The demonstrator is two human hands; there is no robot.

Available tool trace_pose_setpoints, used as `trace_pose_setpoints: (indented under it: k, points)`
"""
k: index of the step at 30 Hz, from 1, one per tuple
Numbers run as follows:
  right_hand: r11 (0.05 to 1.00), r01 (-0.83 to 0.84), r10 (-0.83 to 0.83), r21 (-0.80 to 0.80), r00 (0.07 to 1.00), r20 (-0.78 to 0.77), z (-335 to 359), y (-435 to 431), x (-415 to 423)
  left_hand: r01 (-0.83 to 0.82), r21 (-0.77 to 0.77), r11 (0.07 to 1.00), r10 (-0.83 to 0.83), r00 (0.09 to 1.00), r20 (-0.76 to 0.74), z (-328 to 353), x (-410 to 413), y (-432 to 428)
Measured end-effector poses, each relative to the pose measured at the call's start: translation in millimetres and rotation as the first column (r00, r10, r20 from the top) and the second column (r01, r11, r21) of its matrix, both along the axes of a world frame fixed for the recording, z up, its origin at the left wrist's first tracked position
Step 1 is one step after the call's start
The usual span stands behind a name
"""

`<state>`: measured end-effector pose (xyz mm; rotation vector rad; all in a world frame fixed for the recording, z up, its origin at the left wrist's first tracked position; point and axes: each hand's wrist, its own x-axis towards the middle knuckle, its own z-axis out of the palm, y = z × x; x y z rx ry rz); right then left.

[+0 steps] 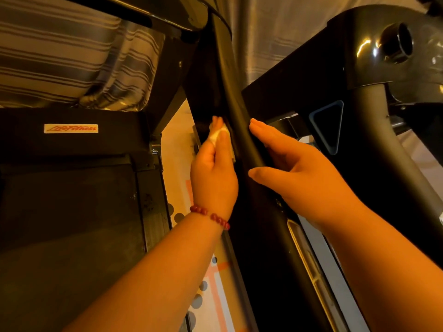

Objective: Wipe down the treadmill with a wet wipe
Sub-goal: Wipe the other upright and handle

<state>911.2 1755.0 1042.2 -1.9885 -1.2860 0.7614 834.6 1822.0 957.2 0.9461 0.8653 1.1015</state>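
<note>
A black treadmill fills the view, with its belt deck (72, 224) at the left and a slanted black upright (236, 111) in the middle. My left hand (214, 171), with a red bead bracelet on the wrist, holds a crumpled white wet wipe (217, 134) and presses it against the left face of that upright. My right hand (294, 173) lies against the upright's right side, fingers straight and pointing up, thumb spread below. Part of the wipe is hidden behind my left fingers.
A white brand label (71, 128) sits on the motor cover. Striped curtains (67, 56) hang behind. A second black machine with a blue triangle (328, 125) and a round knob (398, 43) stands at the right. A patterned floor mat (211, 300) shows between them.
</note>
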Motion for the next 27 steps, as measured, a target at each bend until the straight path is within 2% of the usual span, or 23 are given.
trace_pose_setpoints:
  k: [4, 7, 11, 15, 19, 21, 24, 27]
  points:
    - [1.0, 0.007, -0.007, 0.004, 0.999, 0.041, -4.2, -10.3, -4.7, 0.072, 0.095, 0.993, -0.074, 0.997, 0.017, -4.4, -16.1, -45.2]
    - [0.999, 0.019, -0.02, 0.029, 0.999, 0.043, -6.8, -10.3, -6.2, 0.067, 0.134, 0.989, -0.069, 0.997, 0.015, -6.2, -15.1, -44.1]
    - [1.0, 0.01, -0.012, 0.023, 0.998, 0.055, -7.4, -11.9, -6.6, 0.013, 0.09, 0.996, -0.017, 0.999, 0.04, -0.6, -7.8, -33.6]
    - [1.0, 0.002, -0.002, 0.018, 1.0, 0.008, -6.6, -12.8, -4.9, 0.072, 0.119, 0.99, -0.079, 0.996, 0.052, -2.2, -20.4, -70.9]
    - [0.998, -0.043, 0.043, -0.048, 0.999, 0.001, -1.4, -15.2, -6.0, 0.085, 0.089, 0.992, -0.084, 0.996, -0.007, 6.2, -19.4, -52.6]
    - [0.993, -0.071, 0.075, -0.09, 0.996, 0.047, 2.1, -19.6, -7.8, 0.045, 0.086, 0.995, -0.041, 0.998, -0.041, 7.6, -12.8, -33.8]
    - [0.986, -0.099, 0.118, -0.132, 0.983, 0.142, 7.4, -31.2, -11.5, 0.008, 0.11, 0.994, -0.007, 1.0, -0.009, 4.8, -11.5, -42.9]
    - [0.988, -0.097, 0.122, -0.124, 0.97, 0.212, 8.2, -38.4, -16.7, 0.053, 0.116, 0.992, -0.064, 0.993, 0.102, 3.7, -21.4, -73.4]
